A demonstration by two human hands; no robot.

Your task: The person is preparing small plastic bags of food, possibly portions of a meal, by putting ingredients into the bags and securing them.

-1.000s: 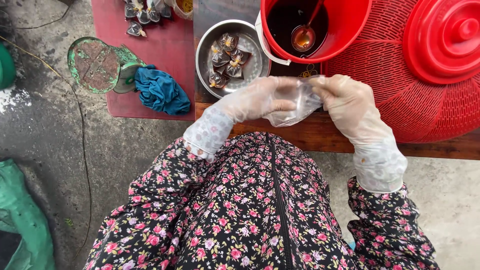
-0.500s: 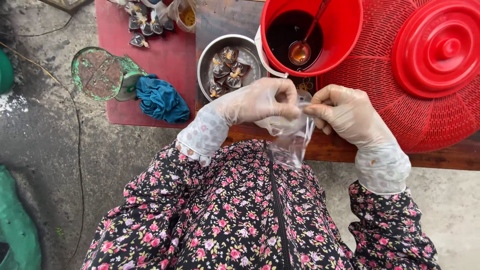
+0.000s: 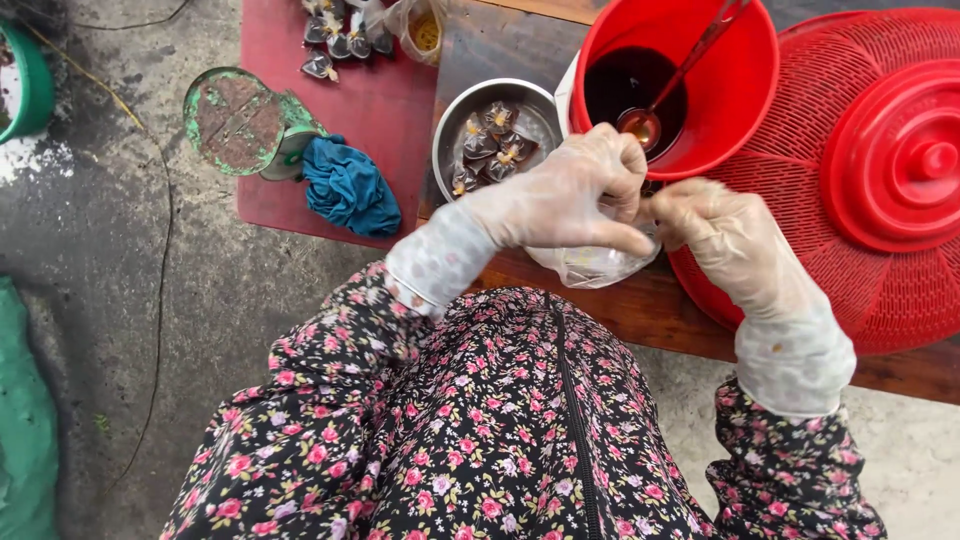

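A small clear plastic bag [image 3: 598, 262] is pinched at its top between the gloved left hand [image 3: 565, 195] and the gloved right hand [image 3: 722, 240], both closed on it, over the near edge of the wooden table [image 3: 640, 310]. Just beyond the bag, a red bucket [image 3: 745, 120] of dark liquid is seen with a ladle [image 3: 665, 95] resting in it. Left of the bucket, tied packets are held in a metal bowl [image 3: 455, 125]; right of it, a red basket [image 3: 850, 290] is topped by a red lid [image 3: 900, 155].
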